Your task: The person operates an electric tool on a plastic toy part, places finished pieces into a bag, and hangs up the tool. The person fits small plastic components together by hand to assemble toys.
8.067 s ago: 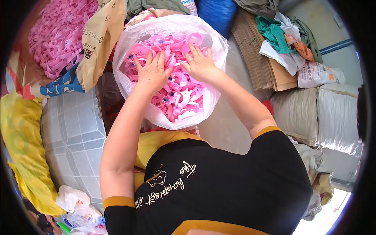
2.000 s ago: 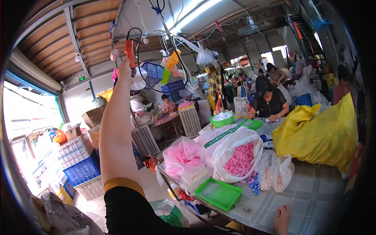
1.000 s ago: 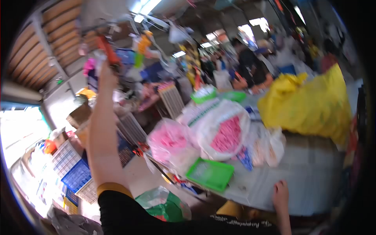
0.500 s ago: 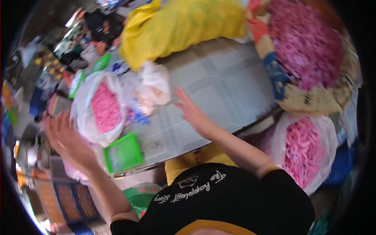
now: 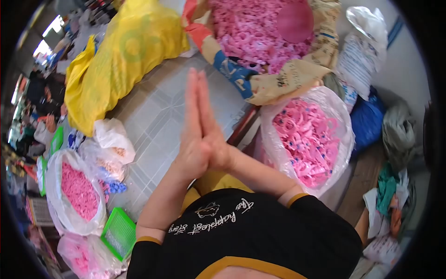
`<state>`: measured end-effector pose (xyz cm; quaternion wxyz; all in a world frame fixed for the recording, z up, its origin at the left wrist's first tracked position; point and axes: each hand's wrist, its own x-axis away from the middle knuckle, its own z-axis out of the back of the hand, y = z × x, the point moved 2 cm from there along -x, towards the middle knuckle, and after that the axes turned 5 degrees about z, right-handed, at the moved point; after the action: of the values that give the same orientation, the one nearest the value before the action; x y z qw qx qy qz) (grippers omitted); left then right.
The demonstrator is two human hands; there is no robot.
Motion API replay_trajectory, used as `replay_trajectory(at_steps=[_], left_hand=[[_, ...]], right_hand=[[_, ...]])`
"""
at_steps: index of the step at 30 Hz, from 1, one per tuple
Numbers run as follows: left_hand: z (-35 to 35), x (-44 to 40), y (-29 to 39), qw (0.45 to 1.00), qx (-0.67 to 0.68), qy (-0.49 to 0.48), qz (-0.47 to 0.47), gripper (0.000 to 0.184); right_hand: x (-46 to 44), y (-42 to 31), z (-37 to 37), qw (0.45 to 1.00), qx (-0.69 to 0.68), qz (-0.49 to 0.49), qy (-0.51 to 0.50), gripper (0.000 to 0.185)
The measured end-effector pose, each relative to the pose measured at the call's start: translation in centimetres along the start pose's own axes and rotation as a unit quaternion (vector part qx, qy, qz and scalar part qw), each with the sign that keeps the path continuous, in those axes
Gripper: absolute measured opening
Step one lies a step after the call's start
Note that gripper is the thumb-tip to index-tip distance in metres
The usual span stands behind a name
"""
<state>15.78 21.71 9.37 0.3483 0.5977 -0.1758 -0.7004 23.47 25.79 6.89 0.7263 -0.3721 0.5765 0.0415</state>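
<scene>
Pink plastic pieces (image 5: pixel 310 146), some ring-shaped, fill a crinkled translucent bag (image 5: pixel 346 135) right of the tile-patterned desk (image 5: pixel 158 114). Left hand (image 5: pixel 190 139) and right hand (image 5: pixel 213 137): palms together above desk, fingers straight, nothing gripped. Black shirt (image 5: pixel 260 237), desk's near side: "The happiest" legible.

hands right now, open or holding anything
Left bare hand: open, fingers straight, palms together, nothing seen held.
Right bare hand: open, fingers straight, nothing seen held.
</scene>
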Motion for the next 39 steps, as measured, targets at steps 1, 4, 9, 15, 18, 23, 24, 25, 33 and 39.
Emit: replay_trajectory(at_steps=[1,4,9,15,18,23,24,25,33,39], left_hand=[[0.5,-0.2,0.8,0.999,-0.038,-0.006,-0.011,0.112],[0.6,0.4,1.1,0.995,-0.096,-0.031,-0.017,0.117],[-2.7,3.7,3.0,0.995,0.060,-0.044,0.065,0.118],[1.2,4.6,2.0,0.997,-0.038,0.004,0.061,0.108],[-2.4,6.0,1.4,0.990,0.019,0.006,0.139,0.099],[2.0,6.1,-0.5,0.968,-0.054,-0.037,0.241,0.070],[2.9,6.3,-0.8,0.963,-0.155,-0.042,0.215,0.066],[3.6,6.5,-1.0,0.948,-0.255,-0.046,0.187,0.061],[2.7,13.8,-8.5,0.818,-0.454,-0.129,0.329,0.070],[2.0,13.7,-8.2,0.805,-0.470,-0.150,0.328,0.077]], right_hand=[[1.1,-0.9,0.0,1.000,0.008,-0.008,0.014,0.102],[1.5,-2.8,2.9,0.994,0.004,-0.056,0.094,0.099],[4.2,-4.1,0.1,0.991,-0.064,-0.116,0.007,0.102],[3.2,-4.0,1.7,0.936,-0.136,-0.205,0.251,0.098],[4.7,-2.3,-2.2,0.968,-0.123,-0.203,0.080,0.082],[2.2,2.8,2.6,0.952,0.050,-0.302,-0.020,0.043],[-1.4,2.5,3.9,0.962,0.154,-0.218,0.066,0.032],[-5.4,2.3,5.4,0.947,0.253,-0.127,0.150,0.024],[-10.7,23.4,19.4,0.568,0.603,-0.490,-0.272,0.108],[-10.4,25.0,16.1,0.586,0.578,-0.510,-0.250,0.105]])
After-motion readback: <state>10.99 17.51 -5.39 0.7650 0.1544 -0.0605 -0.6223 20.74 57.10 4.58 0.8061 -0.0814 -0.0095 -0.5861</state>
